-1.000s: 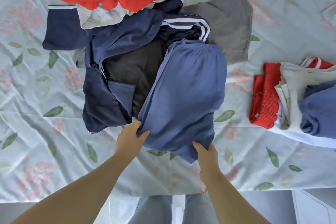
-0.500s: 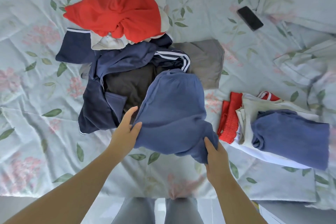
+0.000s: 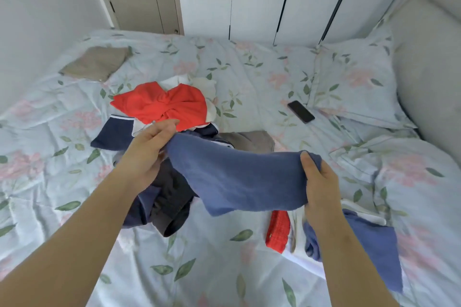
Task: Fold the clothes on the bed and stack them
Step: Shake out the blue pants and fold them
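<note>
Two hands hold the blue garment above the bed. The left hand pinches one end and the right hand grips the other. Judged light, limp, sagging mid-span; best held at the corners.

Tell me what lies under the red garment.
Under the red garment, a white garment shows at its far and right edges, navy cloth at its near left. Beneath its middle is covered.
</note>
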The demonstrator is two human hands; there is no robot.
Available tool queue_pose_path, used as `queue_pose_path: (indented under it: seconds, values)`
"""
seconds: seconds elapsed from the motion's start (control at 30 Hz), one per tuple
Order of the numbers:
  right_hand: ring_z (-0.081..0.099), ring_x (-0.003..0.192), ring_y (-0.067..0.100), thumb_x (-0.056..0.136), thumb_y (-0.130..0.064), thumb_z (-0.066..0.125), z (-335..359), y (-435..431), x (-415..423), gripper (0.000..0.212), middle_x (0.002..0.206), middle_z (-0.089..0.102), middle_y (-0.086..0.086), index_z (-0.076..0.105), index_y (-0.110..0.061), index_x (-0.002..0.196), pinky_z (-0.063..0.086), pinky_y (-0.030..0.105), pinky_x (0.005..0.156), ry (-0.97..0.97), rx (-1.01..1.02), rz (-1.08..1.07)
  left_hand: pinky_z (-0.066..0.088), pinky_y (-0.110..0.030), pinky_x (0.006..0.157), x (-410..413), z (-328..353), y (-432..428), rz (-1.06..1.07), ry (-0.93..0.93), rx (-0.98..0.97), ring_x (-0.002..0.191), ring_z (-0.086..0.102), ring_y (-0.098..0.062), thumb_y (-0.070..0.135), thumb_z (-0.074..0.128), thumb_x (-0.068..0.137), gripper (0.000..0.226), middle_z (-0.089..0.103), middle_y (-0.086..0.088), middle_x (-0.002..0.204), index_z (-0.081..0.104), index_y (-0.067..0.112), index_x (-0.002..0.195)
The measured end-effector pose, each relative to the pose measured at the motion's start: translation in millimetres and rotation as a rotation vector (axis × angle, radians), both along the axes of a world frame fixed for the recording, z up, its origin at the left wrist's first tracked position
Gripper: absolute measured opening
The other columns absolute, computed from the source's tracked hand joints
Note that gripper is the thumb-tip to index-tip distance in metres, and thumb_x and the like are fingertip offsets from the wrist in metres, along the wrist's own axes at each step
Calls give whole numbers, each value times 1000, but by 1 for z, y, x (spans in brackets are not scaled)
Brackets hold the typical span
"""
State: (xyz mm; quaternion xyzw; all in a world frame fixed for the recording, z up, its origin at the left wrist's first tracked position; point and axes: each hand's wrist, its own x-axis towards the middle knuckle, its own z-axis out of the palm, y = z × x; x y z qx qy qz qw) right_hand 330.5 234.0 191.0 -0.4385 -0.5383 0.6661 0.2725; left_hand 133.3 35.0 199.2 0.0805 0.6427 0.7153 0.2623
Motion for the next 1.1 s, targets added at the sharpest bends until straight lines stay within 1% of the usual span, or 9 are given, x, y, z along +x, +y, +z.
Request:
queue_pose_path:
  seconds: [0.1, 0.2, 0.4, 0.5, 0.63, 0.7, 0.83, 0.97, 1.1]
  values:
    - [63, 95, 15, 93, -19, 56, 32, 14, -8, 8, 97, 67, -5, 64, -21, 90, 50, 34, 86, 145, -27, 73, 50, -19, 63, 1, 28, 13, -121, 126, -8, 73, 62, -8, -1, 61, 84, 29, 64, 6, 81, 63, 25, 96]
    - [67, 88, 6, 89, -7, 59, 53, 27, -7, 18, 97, 69, -8, 63, -21, 100, 54, 20, 72, 220, 50, 210, 49, -19, 66, 1, 51, 24, -59, 233, -95, 78, 58, -13, -7, 63, 83, 29, 60, 1, 83, 62, 21, 88]
    - [68, 89, 6, 92, -6, 57, 75, 42, 0, 25, 98, 71, -10, 63, -29, 101, 55, 19, 69, 248, 137, 259, 50, -20, 55, -2, 72, 31, 74, 44, 108, 74, 58, -13, -3, 48, 94, 26, 59, -5, 92, 59, 20, 89]
    - [69, 84, 6, 93, -7, 56, 79, 41, -1, 20, 95, 71, -9, 62, -25, 101, 56, 21, 67, 295, 78, 256, 52, -18, 57, 5, 73, 37, -1, 24, 103, 83, 60, -11, -1, 49, 94, 26, 60, -1, 103, 58, 19, 108]
    - [66, 80, 15, 95, -8, 51, 83, 41, -3, 12, 97, 67, 2, 56, -17, 89, 51, 30, 65, 297, 53, 212, 57, -28, 73, 11, 80, 39, -318, 60, -5, 104, 59, -8, -8, 60, 84, 72, 48, 13, 126, 41, 42, 132]
    - [60, 85, 20, 97, -10, 50, 84, 44, -5, 14, 99, 63, 5, 52, -20, 86, 48, 33, 67, 279, 56, 161, 55, -32, 79, 11, 82, 43, -345, 123, -122, 102, 57, -11, -15, 62, 80, 79, 45, 6, 127, 42, 41, 132]
    - [54, 78, 22, 97, -15, 50, 84, 53, -7, 14, 98, 56, 7, 46, -23, 87, 48, 33, 58, 104, 190, 21, 53, -30, 74, -3, 92, 47, -166, 83, -132, 86, 57, -25, -17, 61, 80, 45, 56, -13, 103, 62, 22, 103]
    - [52, 70, 17, 94, -13, 56, 90, 55, -10, 19, 89, 53, 8, 44, -18, 108, 47, 31, 55, 192, -10, -50, 54, -20, 55, -7, 97, 52, -96, 69, -71, 74, 58, -17, -13, 59, 83, 33, 60, -7, 88, 63, 19, 88]
    - [58, 73, 14, 88, -1, 61, 101, 50, -7, 29, 95, 54, 5, 54, -26, 102, 51, 23, 54, 315, 42, 169, 56, -23, 75, -5, 97, 53, -147, 148, -36, 88, 59, -14, -15, 61, 80, 38, 60, -2, 106, 65, 21, 93]
